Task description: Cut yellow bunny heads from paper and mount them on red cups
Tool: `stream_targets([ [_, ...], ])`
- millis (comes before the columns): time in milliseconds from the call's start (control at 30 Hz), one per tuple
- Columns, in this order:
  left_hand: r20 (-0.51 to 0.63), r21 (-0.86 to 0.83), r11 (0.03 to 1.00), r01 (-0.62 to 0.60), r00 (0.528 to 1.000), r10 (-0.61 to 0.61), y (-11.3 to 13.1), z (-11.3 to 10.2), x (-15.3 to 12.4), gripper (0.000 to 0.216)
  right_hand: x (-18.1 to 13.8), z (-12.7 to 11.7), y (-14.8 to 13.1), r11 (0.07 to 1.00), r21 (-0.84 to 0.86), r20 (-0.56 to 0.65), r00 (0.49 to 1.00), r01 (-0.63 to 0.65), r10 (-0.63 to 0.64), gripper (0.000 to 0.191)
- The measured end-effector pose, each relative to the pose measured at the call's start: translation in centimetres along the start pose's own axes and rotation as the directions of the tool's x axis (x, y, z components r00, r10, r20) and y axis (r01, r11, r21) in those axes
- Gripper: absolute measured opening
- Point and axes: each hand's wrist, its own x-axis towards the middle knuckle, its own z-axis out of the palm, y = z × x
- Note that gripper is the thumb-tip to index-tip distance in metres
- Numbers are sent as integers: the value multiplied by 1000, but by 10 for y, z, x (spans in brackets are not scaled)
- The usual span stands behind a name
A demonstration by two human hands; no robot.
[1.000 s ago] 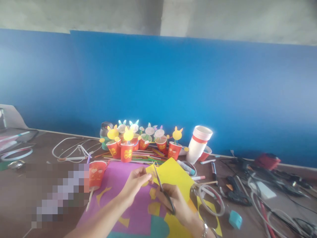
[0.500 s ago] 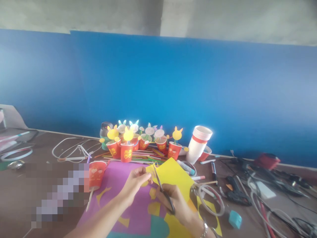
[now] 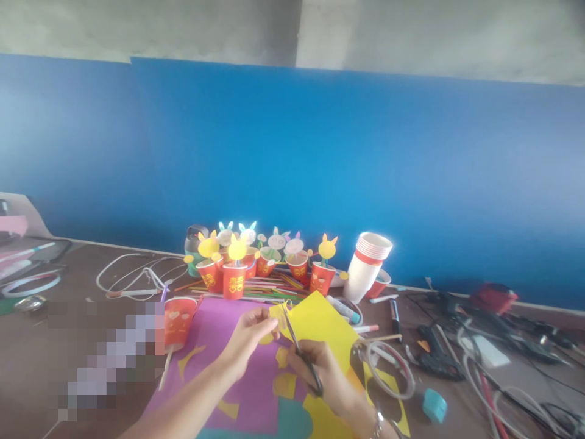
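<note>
My left hand (image 3: 247, 338) pinches the near-left edge of a yellow sheet (image 3: 320, 326), fingers closed on it. My right hand (image 3: 322, 375) grips a pair of scissors (image 3: 299, 350), whose blades point up and away into the yellow sheet's edge right beside my left fingertips. Both hands hover over a purple sheet (image 3: 219, 341) that carries yellow cut-out scraps. A teal sheet (image 3: 287, 424) peeks out at the bottom edge.
Red paper cups with yellow and white bunny heads on sticks (image 3: 256, 259) stand in a row at the back, with coloured straws lying by them. A stack of cups (image 3: 368, 262), markers, a glue gun (image 3: 432, 350), a tape ring (image 3: 388, 366), white cables (image 3: 137, 277) and black wires (image 3: 512, 347) lie around on the brown table.
My left fingers have shifted slightly on the yellow sheet's edge; otherwise the hands and scissors have stayed in place.
</note>
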Motion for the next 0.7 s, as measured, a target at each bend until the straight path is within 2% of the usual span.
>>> stream_targets([
  [700,-56,38,998,-49,997,51,6,3,-4,22,3,-2,5,1000,-20,1,1000,2,-2,42],
])
